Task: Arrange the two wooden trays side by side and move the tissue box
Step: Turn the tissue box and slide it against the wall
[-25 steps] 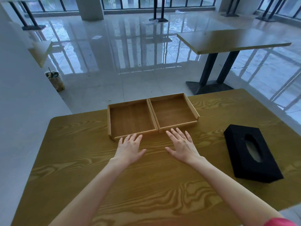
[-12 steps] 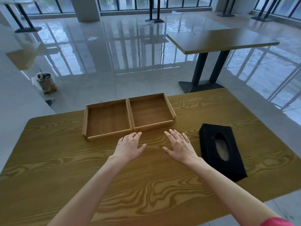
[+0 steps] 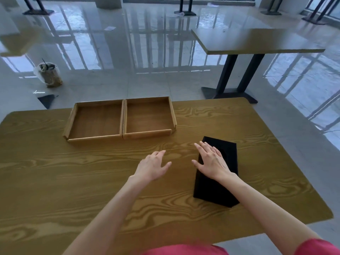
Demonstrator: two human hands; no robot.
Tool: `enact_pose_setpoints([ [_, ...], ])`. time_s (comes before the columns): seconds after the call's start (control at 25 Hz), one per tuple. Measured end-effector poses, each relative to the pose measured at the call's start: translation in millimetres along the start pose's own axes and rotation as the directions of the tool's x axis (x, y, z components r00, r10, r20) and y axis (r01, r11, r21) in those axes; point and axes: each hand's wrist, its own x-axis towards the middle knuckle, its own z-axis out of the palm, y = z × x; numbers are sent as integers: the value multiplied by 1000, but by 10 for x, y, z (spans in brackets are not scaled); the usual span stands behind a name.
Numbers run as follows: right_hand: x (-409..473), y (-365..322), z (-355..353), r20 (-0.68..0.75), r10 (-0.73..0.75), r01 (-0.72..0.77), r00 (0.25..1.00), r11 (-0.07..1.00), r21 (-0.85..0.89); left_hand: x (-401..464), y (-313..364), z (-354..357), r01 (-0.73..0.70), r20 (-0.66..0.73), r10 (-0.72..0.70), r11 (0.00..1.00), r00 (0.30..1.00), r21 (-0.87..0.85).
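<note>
Two shallow wooden trays, the left tray (image 3: 73,117) and the right tray (image 3: 172,111), sit side by side with their inner walls touching at the far side of the wooden table (image 3: 55,172). A black tissue box (image 3: 217,192) lies on the table in front and to the right of them. My right hand (image 3: 211,161) is flat and open over the box's near-left top, fingers spread; I cannot tell whether it touches. My left hand (image 3: 152,166) hovers open over bare table just left of the box, holding nothing.
The table's right edge runs close beyond the box. Another wooden table (image 3: 257,41) on black legs stands on the glossy tiled floor at the back right. A bagged cup (image 3: 48,73) sits on the floor at the back left.
Both hands have pulled back from the trays and shifted right; my right hand now lies over the tissue box. The view has swung right, so trays and box appear further left.
</note>
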Motion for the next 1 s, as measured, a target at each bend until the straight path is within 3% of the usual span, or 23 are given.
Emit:
enact_pose_setpoints([
  [0.32,78,656,-143,23,83,-83,996,997,-11,201,643,544,54,194,-8,971,981,-233],
  [0.52,236,867,-206,72,84,-82,994,996,-24,348,920,772,89,202,-28,949,979,-303],
  [0.76,335,951,-209,53,108,-110,993,993,32,424,1029,871,178,152,-141,946,978,-271],
  [1.0,304,785,-231,74,179,-187,981,976,116,467,822,570,121,63,-114,986,991,-114],
])
